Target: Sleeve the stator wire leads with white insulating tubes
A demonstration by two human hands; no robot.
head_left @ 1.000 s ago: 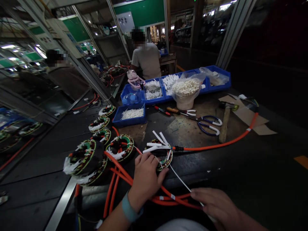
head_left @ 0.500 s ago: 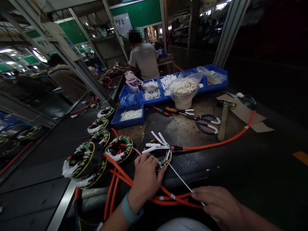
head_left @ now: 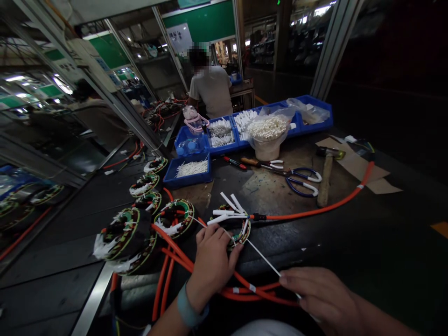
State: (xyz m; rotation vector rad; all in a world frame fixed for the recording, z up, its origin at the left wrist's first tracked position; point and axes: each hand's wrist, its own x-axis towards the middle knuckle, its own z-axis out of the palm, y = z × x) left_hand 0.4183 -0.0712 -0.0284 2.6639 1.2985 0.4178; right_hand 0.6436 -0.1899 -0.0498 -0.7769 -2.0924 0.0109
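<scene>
In the head view a motor stator (head_left: 247,233), a ring of wound coils, lies in front of me. My left hand (head_left: 214,252), with a blue-grey band on its wrist, is closed over its near left side and hides part of it. A thin white cord (head_left: 263,258) runs taut from the ring to my right hand (head_left: 320,294), whose fingers pinch it. The cord's other end shows past my left knuckles. White sleeves (head_left: 226,213) fan out from the ring's top. An orange cable (head_left: 311,212) leaves it to the right.
More stators (head_left: 175,218) stand at the left among orange cables (head_left: 168,275). Behind are a blue tray (head_left: 170,179) of white sticks, blue bins (head_left: 217,148) and a bagged tub (head_left: 266,150). Scissors (head_left: 301,179), pliers (head_left: 261,163) and a hammer (head_left: 325,179) lie right. A person (head_left: 213,88) sits beyond.
The view has shifted very slightly. Both hands keep their hold, and the cord stays stretched between the ring and my right hand.
</scene>
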